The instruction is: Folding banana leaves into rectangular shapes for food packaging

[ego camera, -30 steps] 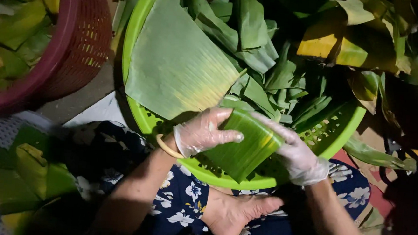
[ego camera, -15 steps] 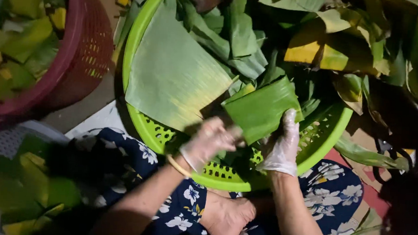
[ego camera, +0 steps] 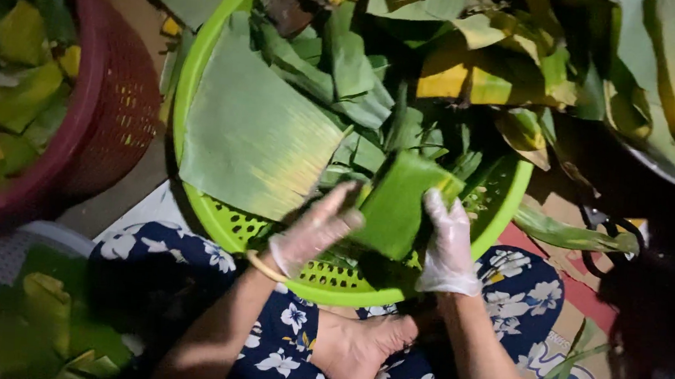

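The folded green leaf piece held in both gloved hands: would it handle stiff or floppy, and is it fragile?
The folded leaf piece probably flexes rather than resists, since it bends between the left hand and right hand. Likely light. The frayed edge of the broad leaf nearby suggests it tears along its ribs.

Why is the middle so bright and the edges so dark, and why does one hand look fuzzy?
Head view: light falls on the green basket and folded leaf; corners sink into shadow; the left hand is motion-blurred, the right hand sharper.
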